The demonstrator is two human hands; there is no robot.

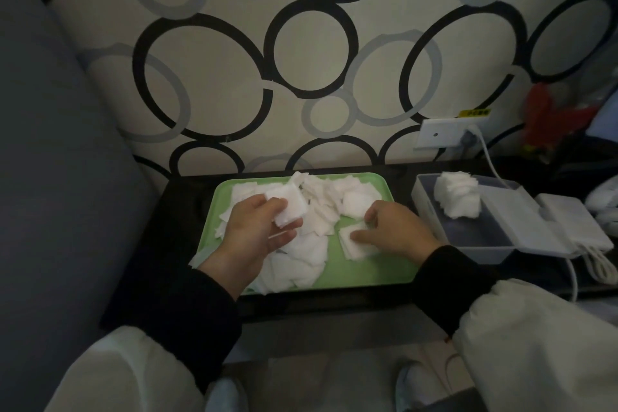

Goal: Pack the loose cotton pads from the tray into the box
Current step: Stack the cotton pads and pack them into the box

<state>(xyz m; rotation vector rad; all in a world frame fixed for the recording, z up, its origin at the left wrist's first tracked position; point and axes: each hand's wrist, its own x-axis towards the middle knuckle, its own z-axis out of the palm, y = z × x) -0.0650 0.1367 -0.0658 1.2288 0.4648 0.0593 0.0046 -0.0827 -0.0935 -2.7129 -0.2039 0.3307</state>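
A green tray on a dark table holds a loose heap of white square cotton pads. My left hand is over the tray's left half and holds a small stack of pads between thumb and fingers. My right hand reaches down onto another small bunch of pads near the tray's middle, thumb and fingertips pinching it. To the right stands the open clear box, with a stack of pads inside at its far end.
The box's hinged lid lies open to the right. A white charger with cables sits beside it, plugged into a wall socket. A patterned wall stands behind the table, a grey cushion at left. Red items lie at far right.
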